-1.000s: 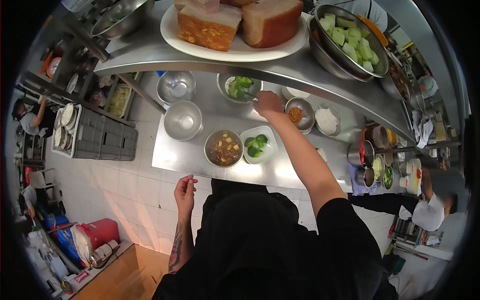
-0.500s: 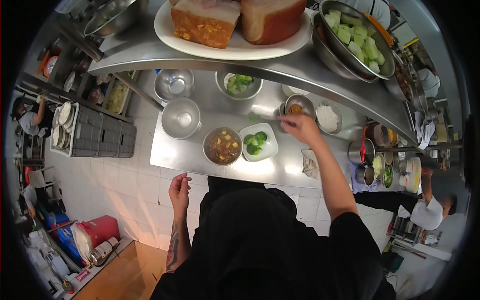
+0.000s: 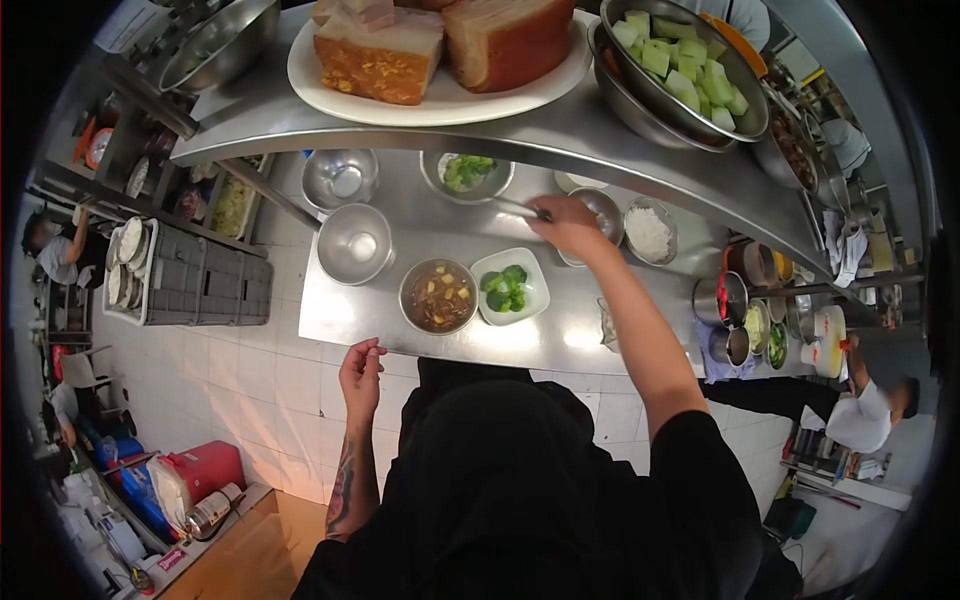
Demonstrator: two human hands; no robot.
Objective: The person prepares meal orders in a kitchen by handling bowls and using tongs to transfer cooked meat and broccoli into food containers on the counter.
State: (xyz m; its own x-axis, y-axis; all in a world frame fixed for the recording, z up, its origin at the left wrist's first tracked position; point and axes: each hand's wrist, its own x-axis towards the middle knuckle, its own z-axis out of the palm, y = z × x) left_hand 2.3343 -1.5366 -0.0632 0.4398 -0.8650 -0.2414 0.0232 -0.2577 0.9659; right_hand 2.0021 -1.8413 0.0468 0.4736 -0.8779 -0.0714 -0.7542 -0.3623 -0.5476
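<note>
My right hand (image 3: pixel 568 224) is closed around the handle of a slim metal utensil (image 3: pixel 515 208). The utensil points left to the rim of a steel bowl of broccoli (image 3: pixel 468 173); its far end cannot be made out. A small steel bowl (image 3: pixel 606 214) is partly hidden behind this hand. My left hand (image 3: pixel 362 376) hangs at the table's front edge, its fingers curled with nothing visible in them. Closer to me, broccoli florets (image 3: pixel 504 288) sit in a square white dish (image 3: pixel 540 296), beside a steel bowl of brown sauce with yellowish chunks (image 3: pixel 438 297).
Two steel bowls (image 3: pixel 355 245) stand at the table's left. A bowl of white powder (image 3: pixel 650 229) and a cloth (image 3: pixel 608 325) lie to the right. Overhead, a shelf (image 3: pixel 400 137) carries a platter of meat (image 3: pixel 380 60) and cut green chunks (image 3: pixel 690 70). A co-worker (image 3: pixel 862 415) is at right.
My right hand has shifted left and slightly toward the far side, bringing the utensil to the broccoli bowl. A blurred green piece near its tip is gone from there. My left hand stays put.
</note>
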